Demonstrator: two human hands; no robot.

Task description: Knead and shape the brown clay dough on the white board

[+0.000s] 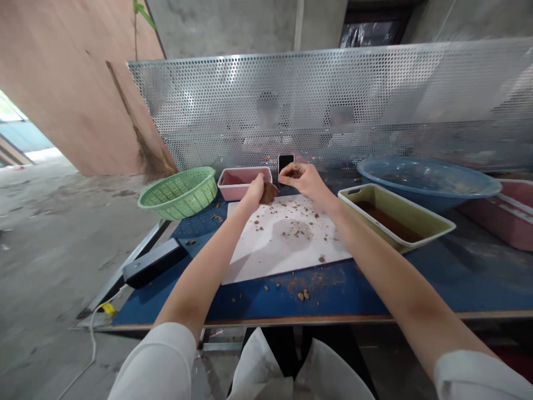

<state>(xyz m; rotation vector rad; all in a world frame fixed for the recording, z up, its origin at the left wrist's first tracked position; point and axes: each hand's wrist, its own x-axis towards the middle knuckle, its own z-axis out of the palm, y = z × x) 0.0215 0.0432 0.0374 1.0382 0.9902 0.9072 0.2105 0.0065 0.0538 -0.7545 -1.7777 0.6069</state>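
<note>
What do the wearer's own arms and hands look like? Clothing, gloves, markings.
White sleeves end around the elbows; the right one has a folded-looking cuff. Forearms are bare below. Left hand and right hand are ungloved. No watch, cable or marking visible on either arm; rings too small to tell.

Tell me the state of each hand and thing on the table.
Left hand: closed on a brown lump
Right hand: fingers curled, contents unclear
White sheet: flat, strewn with brown bits
Green basket: upright, open
Pink tray: upright, open
Olive tray: open, brown contents inside
Blue basin: open, contents unclear
Phone-like device: standing, screen dark
Black case: lying flat
Pink tub, right: partly out of frame
</note>
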